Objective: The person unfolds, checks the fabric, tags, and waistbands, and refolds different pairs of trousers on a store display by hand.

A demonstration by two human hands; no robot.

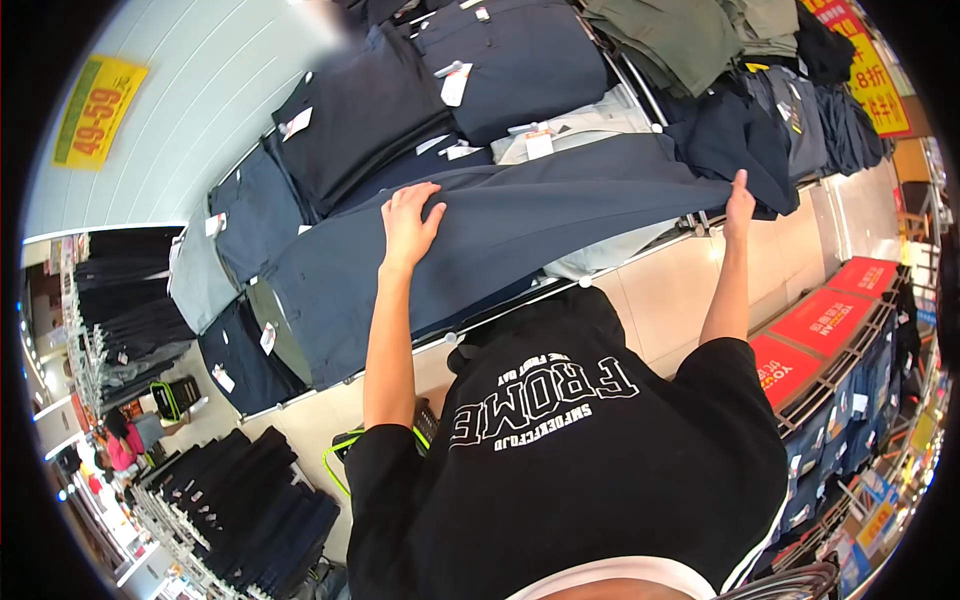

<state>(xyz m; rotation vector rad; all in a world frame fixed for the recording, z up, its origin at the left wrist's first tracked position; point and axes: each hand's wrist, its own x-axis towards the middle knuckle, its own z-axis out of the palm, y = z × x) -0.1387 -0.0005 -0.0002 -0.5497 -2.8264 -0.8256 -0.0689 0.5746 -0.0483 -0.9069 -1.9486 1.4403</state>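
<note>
Dark blue-grey trousers (520, 215) lie stretched lengthwise across piles of folded trousers on a display rack. My left hand (408, 222) rests on their upper part near the middle, fingers slightly spread and thumb apart. Over at the right, my right hand (739, 205) pinches the trousers' narrow end, thumb pointing up. Beneath and behind the cloth are light grey trousers (600, 118) and folded black trousers (365, 110) with white tags. A navy folded pair (510, 65) lies at the top.
The rack's metal rail (520, 303) runs in front of my body. Red signs (822, 325) top a rack of jeans at the right. Hanging dark trousers (240, 505) stand at the lower left. Olive garments (665, 40) lie at the upper right. A person in pink (122, 442) is far left.
</note>
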